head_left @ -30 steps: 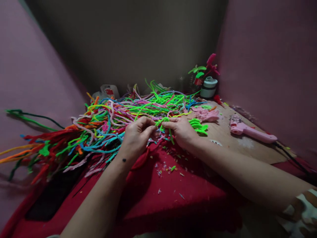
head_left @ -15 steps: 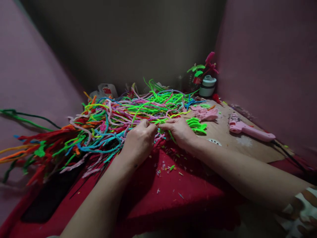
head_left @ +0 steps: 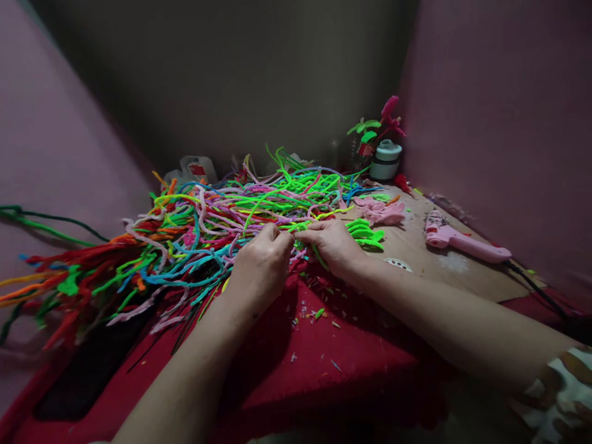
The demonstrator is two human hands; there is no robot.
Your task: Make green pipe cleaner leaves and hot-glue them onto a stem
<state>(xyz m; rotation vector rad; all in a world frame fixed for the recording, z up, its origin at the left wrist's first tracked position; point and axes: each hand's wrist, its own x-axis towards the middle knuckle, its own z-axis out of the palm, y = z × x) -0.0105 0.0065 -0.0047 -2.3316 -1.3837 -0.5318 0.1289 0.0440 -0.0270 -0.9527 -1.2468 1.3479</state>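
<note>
My left hand is closed, its thumb and forefinger pinched together at the front edge of a heap of coloured pipe cleaners. Facing it, my right hand pinches a bright green pipe cleaner, whose tail hangs below the fingers. The two sets of fingertips almost meet. What lies between the left fingertips is mostly hidden, but green shows right at them. Just beyond my right hand lies a bundle of looped green pipe cleaner leaves.
A pink glue gun with a black cord rests on brown cardboard at the right. Pink petals, a lidded jar and a pipe cleaner flower stand farther back. Clippings litter the red cloth; a black flat object lies left.
The view has shifted very slightly. Both hands keep the same pinching pose at the same spot, with hardly any visible movement of the fingers.
</note>
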